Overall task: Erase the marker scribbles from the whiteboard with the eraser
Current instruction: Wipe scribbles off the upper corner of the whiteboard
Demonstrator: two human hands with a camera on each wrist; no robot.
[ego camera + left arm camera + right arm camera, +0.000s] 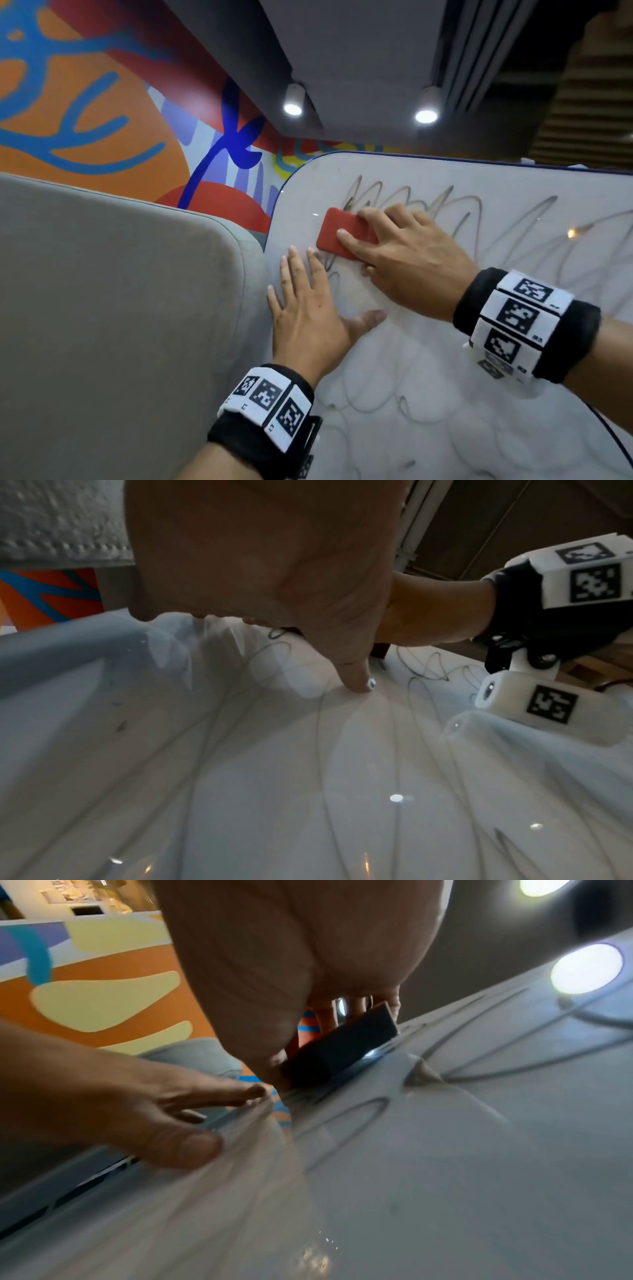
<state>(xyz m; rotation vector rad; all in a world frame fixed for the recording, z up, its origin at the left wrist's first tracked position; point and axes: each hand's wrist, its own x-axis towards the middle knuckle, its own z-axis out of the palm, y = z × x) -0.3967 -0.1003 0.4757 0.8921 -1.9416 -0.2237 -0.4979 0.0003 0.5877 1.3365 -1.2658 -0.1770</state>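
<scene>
A white whiteboard (445, 394) with a thin blue rim fills the right half of the head view, covered in grey marker scribbles (411, 198). My right hand (404, 260) grips a red eraser (337, 231) near the board's upper left corner and presses it flat against the surface. In the right wrist view the eraser's dark felt (342, 1045) meets the whiteboard (445, 1150) among the looping scribbles (496, 1053). My left hand (308, 308) lies flat on the board just below the eraser, fingers straight and spread. Its thumb (356, 677) touches the whiteboard (240, 777).
A grey upholstered cushion (120, 308) borders the board's left edge. Behind it is a colourful mural wall (85, 102). Two ceiling spotlights (293, 108) shine above and reflect on the board.
</scene>
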